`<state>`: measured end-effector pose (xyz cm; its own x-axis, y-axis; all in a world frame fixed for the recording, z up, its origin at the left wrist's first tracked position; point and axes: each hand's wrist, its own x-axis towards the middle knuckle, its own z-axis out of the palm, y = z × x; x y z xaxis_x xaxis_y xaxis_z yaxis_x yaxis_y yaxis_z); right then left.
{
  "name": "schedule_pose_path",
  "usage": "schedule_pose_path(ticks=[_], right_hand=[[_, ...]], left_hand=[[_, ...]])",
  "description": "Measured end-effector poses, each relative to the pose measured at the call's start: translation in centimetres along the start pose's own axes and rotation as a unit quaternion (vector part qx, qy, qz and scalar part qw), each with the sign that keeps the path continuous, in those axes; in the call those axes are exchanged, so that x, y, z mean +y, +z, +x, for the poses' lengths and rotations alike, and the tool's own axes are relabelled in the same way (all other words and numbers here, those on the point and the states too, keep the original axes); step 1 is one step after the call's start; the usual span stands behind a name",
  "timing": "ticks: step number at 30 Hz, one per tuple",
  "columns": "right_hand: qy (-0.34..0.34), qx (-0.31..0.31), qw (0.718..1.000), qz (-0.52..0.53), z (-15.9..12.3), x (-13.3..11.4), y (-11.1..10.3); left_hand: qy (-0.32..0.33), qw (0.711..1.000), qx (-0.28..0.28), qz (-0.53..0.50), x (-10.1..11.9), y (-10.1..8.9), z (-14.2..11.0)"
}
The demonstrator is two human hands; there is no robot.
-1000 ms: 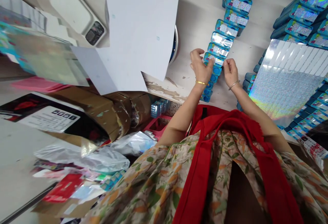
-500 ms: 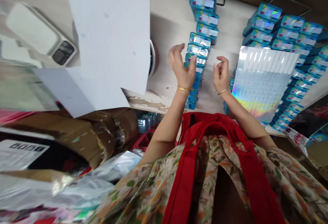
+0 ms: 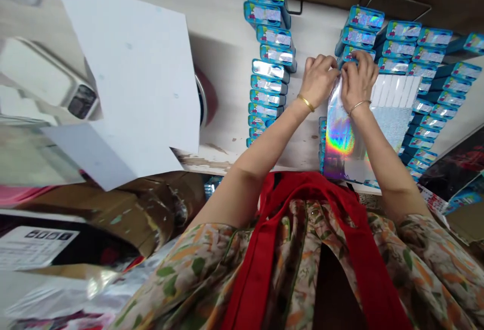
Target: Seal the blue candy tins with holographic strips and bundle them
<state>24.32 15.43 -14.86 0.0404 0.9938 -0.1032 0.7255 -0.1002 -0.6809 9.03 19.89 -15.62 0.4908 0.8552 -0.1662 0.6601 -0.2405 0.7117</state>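
A shiny holographic sticker sheet (image 3: 340,161), with white strips along its far end, lies over some blue cases on the right of the table. At its far left corner my left hand (image 3: 317,82) is closed, fingertips pinched on the sheet's edge. My right hand (image 3: 357,83) rests over the same end of the sheet, fingers curled down and closed at that corner beside the left fingertips. Whatever sits between the fingertips is too small to make out. To the left, a row of blue cases (image 3: 267,84) stands with silvery strips on the upper faces of several.
More blue cases (image 3: 401,47) stand in rows behind and right of the sheet. Large white paper (image 3: 147,78) covers a round container (image 3: 204,98) partly. A white device (image 3: 38,70) lies far left. Cardboard boxes (image 3: 128,204) sit below the table's front edge.
Both hands have left the row of blue cases and moved right to the sticker sheet's far left corner, where they have closed. The view has shifted right.
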Motion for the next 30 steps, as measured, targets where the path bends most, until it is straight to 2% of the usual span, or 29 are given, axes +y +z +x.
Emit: schedule_pose_path(ticks=[4, 8, 11, 14, 17, 20, 22, 25, 27, 30], right_hand=[[0.009, 0.017, 0.999, 0.034, -0.1, -0.4, -0.1], [0.013, 0.006, 0.998, 0.06, 0.1, -0.1, 0.0], [0.013, 0.007, 0.993, 0.119, 0.2, 0.3, 0.4], [0.004, 0.008, 0.986, 0.164, 0.4, 0.7, 0.6], [0.0, 0.01, 0.987, 0.162, 0.5, 0.8, 0.5], [0.0, 0.015, 0.989, 0.144, 0.4, 0.7, 0.5], [-0.001, 0.025, 0.992, 0.123, 0.4, 0.8, 0.6], [-0.008, 0.046, 0.995, 0.088, 0.7, 1.3, 0.8], [-0.014, 0.055, 0.996, 0.07, 1.1, 1.9, 0.7], [-0.051, 0.079, 0.995, 0.038, 1.3, 1.8, 0.2]], left_hand=[[-0.02, 1.0, 0.0, -0.011, 0.5, -0.8, -0.6], [0.022, 1.0, -0.008, -0.009, -0.2, -0.3, -0.8], [0.043, 0.999, 0.011, -0.028, -0.7, 0.1, -1.2], [0.052, 0.998, 0.03, -0.001, -0.7, 0.3, -1.9], [0.062, 0.998, 0.024, -0.005, -0.5, 0.6, -2.3], [0.054, 0.996, 0.039, -0.058, -0.6, 1.0, -2.4], [0.057, 0.995, 0.053, -0.058, -0.4, 1.1, -3.0], [0.048, 0.992, 0.088, -0.082, 0.5, 0.5, -5.3], [0.008, 0.981, 0.129, -0.142, 1.6, -0.4, -7.9], [-0.09, 0.937, 0.218, -0.257, 3.4, -2.0, -12.2]])
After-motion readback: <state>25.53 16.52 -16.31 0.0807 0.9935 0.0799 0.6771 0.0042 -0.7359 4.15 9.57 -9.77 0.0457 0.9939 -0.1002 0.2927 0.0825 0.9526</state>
